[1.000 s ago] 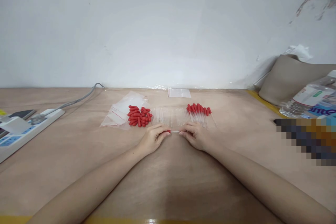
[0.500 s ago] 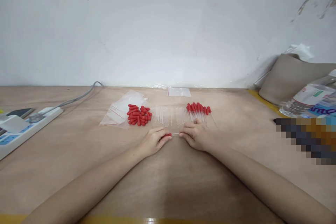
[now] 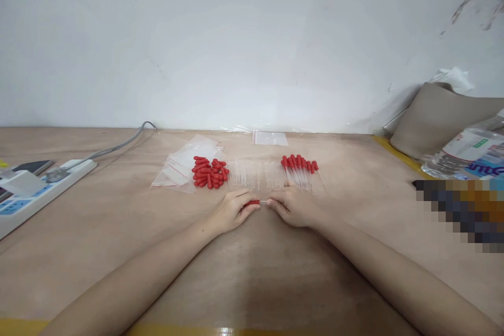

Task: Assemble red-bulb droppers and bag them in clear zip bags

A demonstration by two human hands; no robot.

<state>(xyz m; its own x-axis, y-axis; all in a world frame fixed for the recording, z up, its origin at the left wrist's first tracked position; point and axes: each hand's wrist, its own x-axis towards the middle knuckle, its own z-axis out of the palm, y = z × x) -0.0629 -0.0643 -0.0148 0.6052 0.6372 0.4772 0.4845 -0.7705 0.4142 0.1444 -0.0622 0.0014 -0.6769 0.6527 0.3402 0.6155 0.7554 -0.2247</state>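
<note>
My left hand (image 3: 234, 211) pinches a red rubber dropper bulb (image 3: 253, 202). Facing it, my right hand (image 3: 291, 206) grips a thin clear dropper tube (image 3: 263, 202) whose end meets the bulb's mouth; how deep it sits inside I cannot tell. Beyond my left hand lies a pile of loose red bulbs (image 3: 208, 173). Clear tubes (image 3: 240, 172) rest side by side in the middle, just past my fingers. Past my right hand, several droppers with red bulbs fitted (image 3: 298, 163) lie in a row.
Clear zip bags (image 3: 177, 165) are left of the bulb pile, and another small bag (image 3: 270, 138) lies by the wall. A power strip (image 3: 47, 194) with a grey cable stands at left. At right are a plastic bottle (image 3: 462, 149) and a grey-brown sheet (image 3: 425, 121).
My hands have come slightly closer together, so less of the clear tube shows between them. A bit more of the red bulb is visible.
</note>
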